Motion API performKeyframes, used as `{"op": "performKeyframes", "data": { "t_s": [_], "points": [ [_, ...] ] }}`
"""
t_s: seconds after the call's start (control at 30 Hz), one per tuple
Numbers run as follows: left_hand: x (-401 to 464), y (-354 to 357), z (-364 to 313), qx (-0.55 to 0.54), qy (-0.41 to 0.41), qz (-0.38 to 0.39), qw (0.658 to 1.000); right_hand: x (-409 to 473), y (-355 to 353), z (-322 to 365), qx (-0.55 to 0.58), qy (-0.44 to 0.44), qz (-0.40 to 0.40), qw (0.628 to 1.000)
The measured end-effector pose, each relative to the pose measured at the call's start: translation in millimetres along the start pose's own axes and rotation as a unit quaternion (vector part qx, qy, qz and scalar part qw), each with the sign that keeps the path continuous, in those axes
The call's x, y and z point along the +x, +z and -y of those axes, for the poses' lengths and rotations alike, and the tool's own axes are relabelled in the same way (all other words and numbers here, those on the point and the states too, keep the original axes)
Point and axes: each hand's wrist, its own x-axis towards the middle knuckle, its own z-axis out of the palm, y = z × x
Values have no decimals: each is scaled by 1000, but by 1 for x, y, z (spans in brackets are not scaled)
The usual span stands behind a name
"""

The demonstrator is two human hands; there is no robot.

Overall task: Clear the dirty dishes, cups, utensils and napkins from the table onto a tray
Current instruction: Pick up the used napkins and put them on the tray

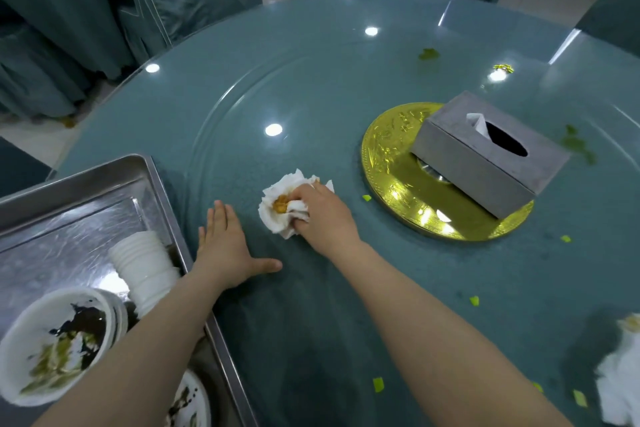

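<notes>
Clearly, the soft, light, orange-stained crumpled white napkin (282,206) at frame centre is gripped by the right hand (320,213), best bunched whole; the left hand (225,244) is laid flat, holding nothing.

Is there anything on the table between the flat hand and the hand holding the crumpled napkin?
No. In the head view, only bare teal table shows between the left hand and the napkin gripped by the right hand.
</notes>
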Motion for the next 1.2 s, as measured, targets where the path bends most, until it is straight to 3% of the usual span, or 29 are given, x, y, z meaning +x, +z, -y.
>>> {"op": "performKeyframes", "data": {
  "t_s": [0.27, 0.43, 0.6, 0.93, 1.1, 1.2],
  "points": [
    [-17, -3, -15, -53, -36, -31, 997, -40, -21, -12, 16, 9, 0, 1000],
    [-33, 13, -41, -44, -51, 9, 998, -21, -61, -43, 24, 39, -112, 993],
    [-42, 40, -59, -49, -64, 49, 996, 8, -72, -61, 24, 95, -25, 995],
    [-23, 7, -37, -145, -44, 49, 987, -38, -57, -28, 121, 43, 174, 976],
    [-46, -4, -34, -242, -53, -20, 969, -72, -66, -20, 85, 23, 258, 962],
    [-66, 0, -43, -243, -43, -28, 969, -102, -67, -19, 70, 11, 276, 959]
  ]
}}
